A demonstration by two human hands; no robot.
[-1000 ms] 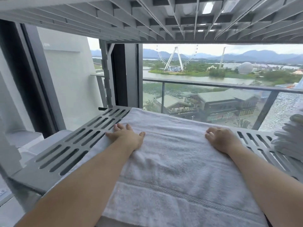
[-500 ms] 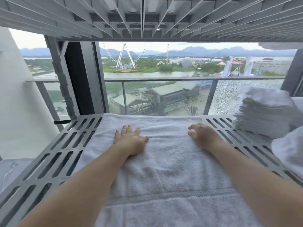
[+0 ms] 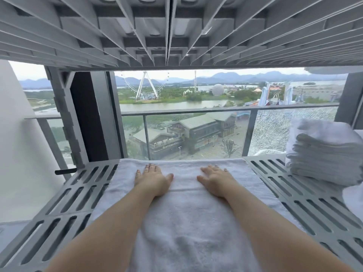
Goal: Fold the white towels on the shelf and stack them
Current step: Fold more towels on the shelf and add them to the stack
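A white towel [image 3: 184, 218] lies spread flat down the middle of the grey slotted shelf [image 3: 66, 205], its far edge at the shelf's back. My left hand [image 3: 152, 179] rests palm down on the towel's far part, fingers spread. My right hand [image 3: 215, 178] lies flat beside it, a short gap between the thumbs. Neither hand grips anything. A stack of folded white towels [image 3: 324, 154] stands on the shelf at the right. Another white towel [image 3: 353, 199] shows at the right edge, partly cut off.
A second slotted shelf [image 3: 176, 30] hangs low overhead. Behind the shelf are a glass window, a grey upright post [image 3: 64, 118] at the left and a balcony railing [image 3: 196, 112]. Bare slotted surface lies on both sides of the towel.
Both hands have slid further toward the towel's far edge and closer together, with the right hand's fingers now flattened out. The view has shifted right, showing more of the folded stack.
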